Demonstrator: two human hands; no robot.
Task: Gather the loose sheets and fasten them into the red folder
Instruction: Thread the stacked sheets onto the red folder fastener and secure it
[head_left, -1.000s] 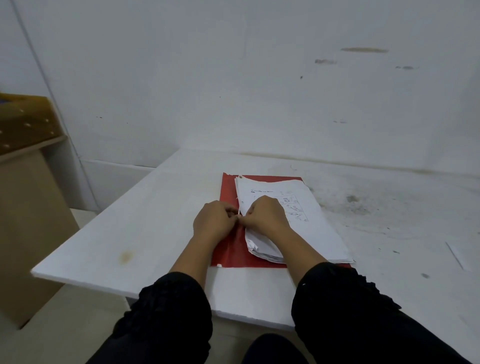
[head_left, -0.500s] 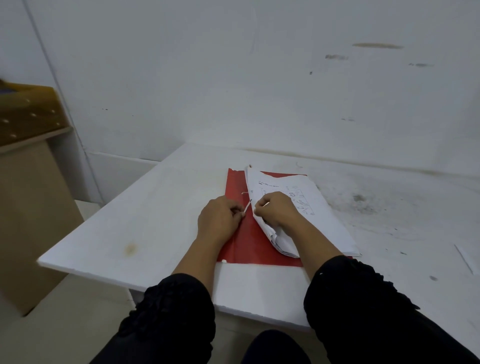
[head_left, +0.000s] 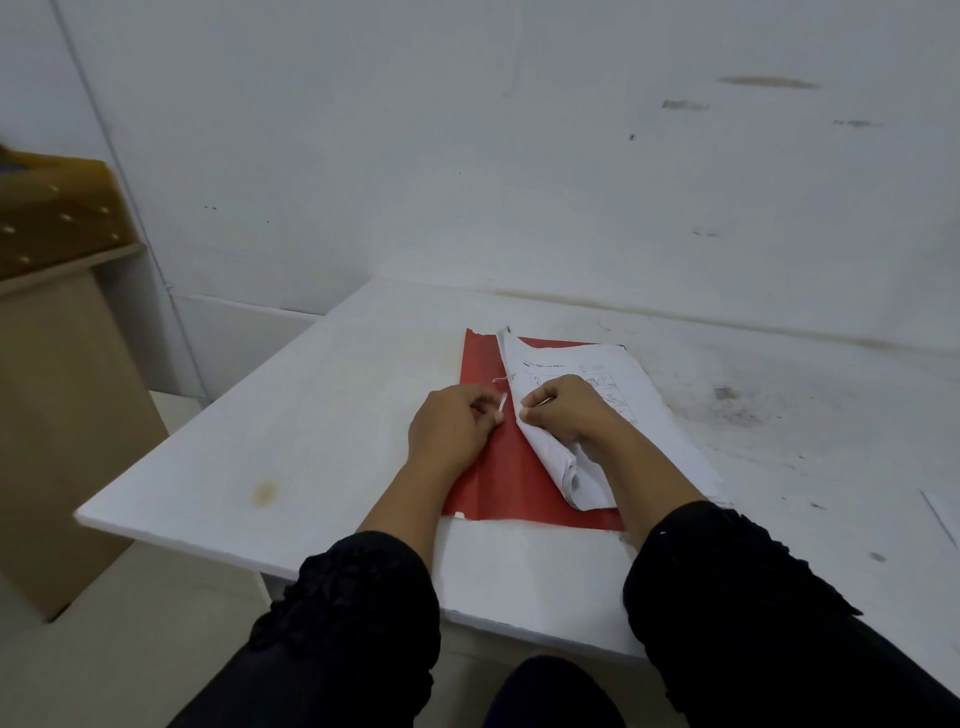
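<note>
My left hand has drawn apart from my right hand, pinching the white tie string now pulled taut over the red folder on the table, while right-hand fingers grip the curled sheets, so fastening is under way.

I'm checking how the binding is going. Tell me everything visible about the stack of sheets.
The sheets are white printed paper, with a line of text and boxed drawings on top. The stack lies flat on the open red folder, on its right half, far corners slightly fanned. Its left edge is lifted and curled over near the spine, showing several layers. The right hand rests on it, pinching that edge; the left hand pinches a white string beside it.
</note>
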